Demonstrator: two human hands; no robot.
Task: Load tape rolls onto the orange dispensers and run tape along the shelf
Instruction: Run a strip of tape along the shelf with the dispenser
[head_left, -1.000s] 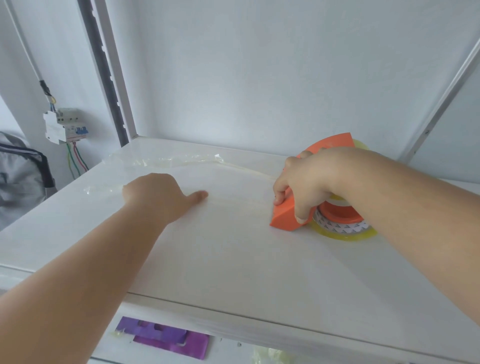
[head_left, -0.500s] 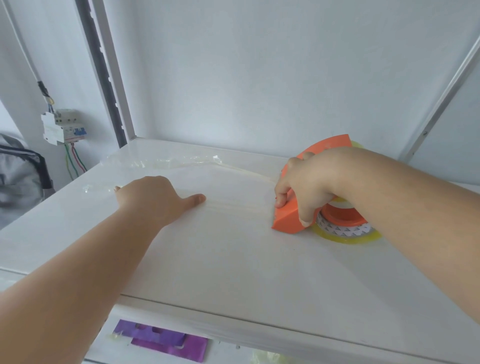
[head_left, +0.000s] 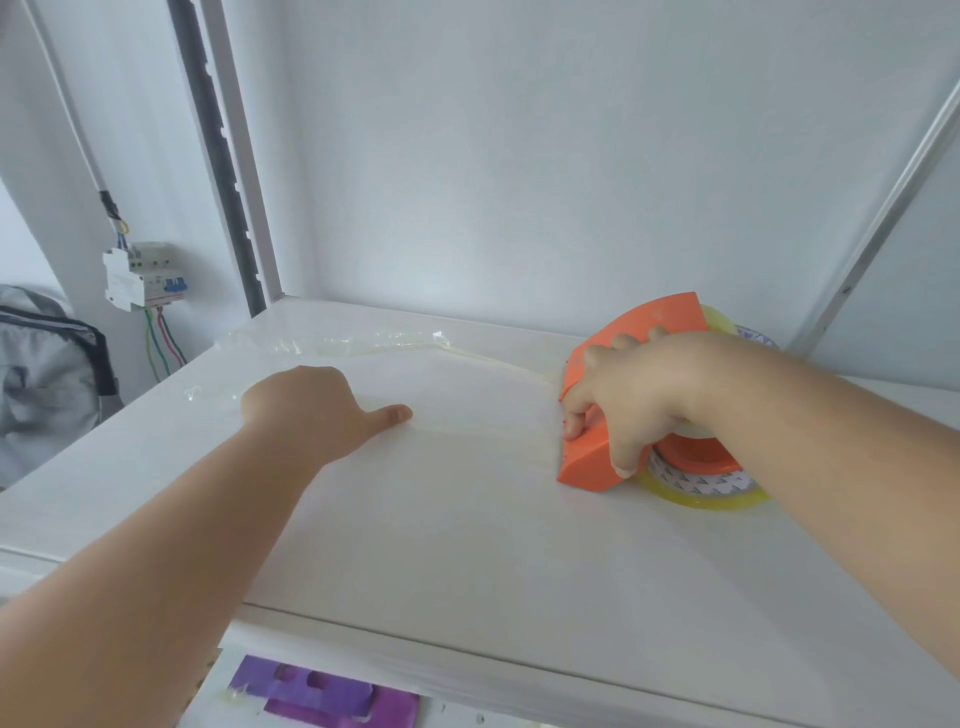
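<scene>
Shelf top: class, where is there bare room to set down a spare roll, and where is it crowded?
Free: the near strip of the shelf between both forearms, up to the front edge. Crowded: the left hand presses tape at the middle; crumpled tape lies behind; the right hand grips the orange dispenser.

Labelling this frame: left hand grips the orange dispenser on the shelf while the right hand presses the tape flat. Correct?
Sides are swapped. The head view shows the right hand gripping the orange dispenser on the shelf, while the left hand presses the tape flat.
</scene>
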